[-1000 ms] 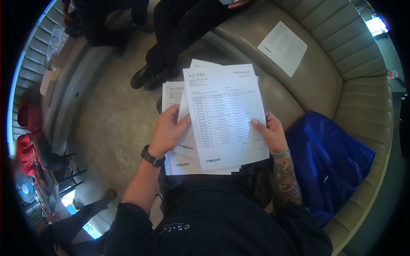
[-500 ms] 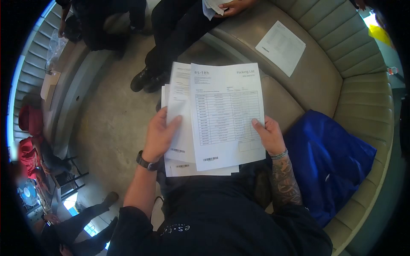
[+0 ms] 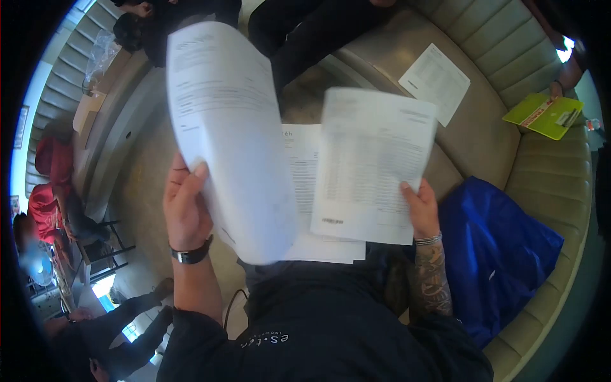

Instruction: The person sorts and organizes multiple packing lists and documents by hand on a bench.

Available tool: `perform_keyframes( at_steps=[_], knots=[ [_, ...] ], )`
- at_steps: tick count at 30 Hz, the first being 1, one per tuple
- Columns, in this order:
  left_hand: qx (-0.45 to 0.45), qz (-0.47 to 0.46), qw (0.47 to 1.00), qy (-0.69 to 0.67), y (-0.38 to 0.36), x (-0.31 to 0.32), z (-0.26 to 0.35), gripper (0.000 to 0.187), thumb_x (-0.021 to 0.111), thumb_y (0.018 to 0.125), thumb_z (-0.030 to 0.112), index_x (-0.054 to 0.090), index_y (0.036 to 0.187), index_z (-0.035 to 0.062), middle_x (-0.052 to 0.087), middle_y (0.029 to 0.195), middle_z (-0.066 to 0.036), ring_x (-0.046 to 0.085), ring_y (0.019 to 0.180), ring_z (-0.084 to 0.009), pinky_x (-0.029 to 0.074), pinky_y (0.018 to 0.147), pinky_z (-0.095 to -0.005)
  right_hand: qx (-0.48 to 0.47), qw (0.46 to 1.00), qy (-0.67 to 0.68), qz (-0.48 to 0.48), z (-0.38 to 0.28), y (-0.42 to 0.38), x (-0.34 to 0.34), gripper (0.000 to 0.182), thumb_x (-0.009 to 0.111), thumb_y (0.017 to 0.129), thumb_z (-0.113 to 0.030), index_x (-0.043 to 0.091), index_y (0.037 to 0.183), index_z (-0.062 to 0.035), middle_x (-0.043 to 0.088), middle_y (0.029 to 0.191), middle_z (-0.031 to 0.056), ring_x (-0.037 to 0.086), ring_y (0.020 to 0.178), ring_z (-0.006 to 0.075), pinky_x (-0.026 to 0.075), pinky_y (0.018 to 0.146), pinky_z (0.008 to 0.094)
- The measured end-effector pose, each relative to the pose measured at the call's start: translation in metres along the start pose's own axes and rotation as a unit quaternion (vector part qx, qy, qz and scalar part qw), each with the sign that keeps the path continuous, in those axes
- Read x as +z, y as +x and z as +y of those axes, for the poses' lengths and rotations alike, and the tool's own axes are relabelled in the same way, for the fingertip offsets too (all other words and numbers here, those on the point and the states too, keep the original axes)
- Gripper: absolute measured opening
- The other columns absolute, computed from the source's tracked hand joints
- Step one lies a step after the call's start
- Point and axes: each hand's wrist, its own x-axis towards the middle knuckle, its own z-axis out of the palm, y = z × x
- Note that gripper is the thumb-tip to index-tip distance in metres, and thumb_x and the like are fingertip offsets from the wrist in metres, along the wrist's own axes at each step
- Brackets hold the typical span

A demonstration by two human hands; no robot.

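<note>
My left hand (image 3: 188,200) pinches the edge of a printed sheet (image 3: 229,140), thumb on its face; the page is lifted and bows in a curve. In my right hand (image 3: 420,207) is a packing list (image 3: 375,165) with a printed table and a barcode at the bottom, held by its right edge and slightly blurred. Between and beneath the two, other printed sheets (image 3: 328,249) lie over my lap, partly covered.
A blue bag (image 3: 503,254) rests on the curved bench (image 3: 484,121) at my right, with printed papers (image 3: 435,83) farther along. Another person's hand (image 3: 555,89) touches a yellow-green package (image 3: 544,116). A seated person's dark-clothed legs (image 3: 305,44) are ahead; a red chair (image 3: 44,213) stands left.
My left hand has moved left and raised its sheet away from the stack. The packing list in my right hand has shifted right, uncovering sheets beneath. A yellow-green package has come into fuller view.
</note>
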Motion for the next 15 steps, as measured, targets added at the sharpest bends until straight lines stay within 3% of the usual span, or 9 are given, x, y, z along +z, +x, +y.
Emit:
perform_keyframes(
  at_steps=[4,6,9,11,15],
  knots=[
    [-0.103,-0.006,0.991,-0.086,-0.004,0.008,-0.027,0.038,0.053,0.095,0.004,0.048,0.131,-0.0021,0.063,0.119,-0.013,0.063,0.103,-0.0175,0.05,0.091,-0.0293,0.02,0.995,0.091,0.039,-0.02,-0.006,-0.016,0.025,0.054,0.099,-0.012,0.059,0.118,0.0032,0.067,0.113,0.0109,0.064,0.098,0.0147,0.049,0.089,0.0275],
    [-0.14,-0.014,0.989,-0.053,-0.005,0.004,-0.044,0.036,0.054,0.095,0.005,0.049,0.13,-0.0025,0.063,0.119,-0.012,0.063,0.104,-0.0157,0.05,0.091,-0.0286,0.018,0.992,0.112,0.058,-0.023,-0.009,-0.023,0.026,0.054,0.099,-0.014,0.06,0.117,0.0032,0.068,0.111,0.0101,0.065,0.096,0.0135,0.05,0.088,0.0268],
    [-0.18,-0.036,0.978,0.101,-0.008,-0.007,-0.063,0.038,0.06,0.094,0.008,0.049,0.128,-0.0031,0.063,0.119,-0.011,0.063,0.1,-0.014,0.05,0.089,-0.028,0.0,0.992,0.103,0.078,-0.018,-0.009,-0.046,0.026,0.054,0.1,-0.017,0.062,0.115,0.003,0.068,0.11,0.0101,0.065,0.097,0.0139,0.05,0.087,0.0271],
    [-0.193,-0.036,0.974,0.115,-0.008,-0.011,-0.067,0.037,0.06,0.093,0.007,0.05,0.127,-0.0035,0.064,0.117,-0.012,0.063,0.099,-0.0138,0.05,0.088,-0.0278,-0.05,0.983,0.049,0.17,-0.02,-0.008,-0.062,0.027,0.052,0.101,-0.018,0.062,0.115,0.0033,0.069,0.109,0.0108,0.066,0.096,0.0149,0.052,0.084,0.0274],
    [-0.195,-0.06,0.959,0.194,-0.013,-0.019,-0.086,0.035,0.058,0.093,0.006,0.052,0.125,-0.0054,0.066,0.114,-0.012,0.064,0.096,-0.0157,0.051,0.085,-0.0291,-0.056,0.98,0.132,0.142,-0.045,-0.01,-0.056,0.029,0.052,0.101,-0.017,0.06,0.118,0.0047,0.068,0.108,0.0115,0.067,0.092,0.0173,0.054,0.081,0.0279]
  ],
)
